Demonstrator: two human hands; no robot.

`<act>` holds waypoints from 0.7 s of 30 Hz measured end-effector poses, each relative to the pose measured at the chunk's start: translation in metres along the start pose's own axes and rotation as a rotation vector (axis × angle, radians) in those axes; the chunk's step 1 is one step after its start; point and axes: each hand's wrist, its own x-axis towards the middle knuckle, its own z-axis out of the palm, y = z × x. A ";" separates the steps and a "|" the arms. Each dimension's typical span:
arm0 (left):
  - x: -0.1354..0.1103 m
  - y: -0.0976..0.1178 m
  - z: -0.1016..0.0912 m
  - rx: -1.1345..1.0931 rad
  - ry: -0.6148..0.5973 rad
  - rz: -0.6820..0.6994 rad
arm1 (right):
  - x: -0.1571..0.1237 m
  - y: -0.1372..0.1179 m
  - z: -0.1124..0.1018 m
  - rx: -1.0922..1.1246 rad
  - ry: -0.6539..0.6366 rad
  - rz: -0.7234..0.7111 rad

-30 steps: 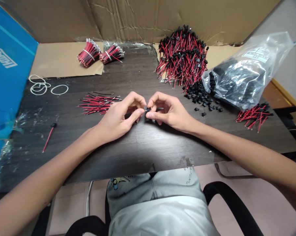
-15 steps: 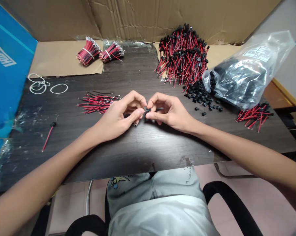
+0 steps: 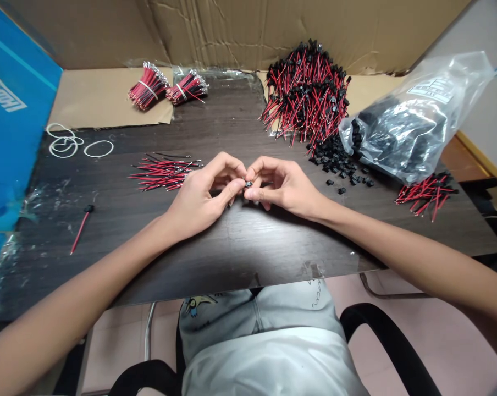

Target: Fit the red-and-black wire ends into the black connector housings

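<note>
Above the middle of the dark table, my two hands meet fingertip to fingertip. A small black connector housing (image 3: 248, 185) is pinched between the thumb and forefinger of my right hand (image 3: 282, 184). My left hand (image 3: 209, 192) is closed in a pinch right against the housing's left side, on a thin wire that its fingers almost wholly hide. Left of that hand lies a loose pile of red and black wires (image 3: 158, 173) with metal tips. Loose black connector housings (image 3: 335, 159) are scattered beyond my right hand.
A large heap of wired connectors (image 3: 308, 93) stands at the back, beside a clear plastic bag (image 3: 413, 126) of housings. Banded wire bundles (image 3: 148, 88) lie back left, near white rubber bands (image 3: 65, 144). One wired connector (image 3: 81, 228) lies left; a smaller pile (image 3: 425, 195) lies right.
My left thumb and fingertips have moved slightly right, up against the connector housing. The metal wire tip that showed between the hands is now hidden.
</note>
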 end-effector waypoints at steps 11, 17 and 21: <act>0.005 0.002 -0.008 0.284 -0.018 0.071 | 0.000 -0.002 0.000 0.045 0.114 -0.068; 0.002 -0.005 -0.004 0.400 0.007 0.262 | 0.001 -0.001 0.000 0.039 0.114 0.004; 0.001 -0.008 -0.002 0.419 0.009 0.314 | 0.002 0.001 -0.002 0.013 0.110 0.047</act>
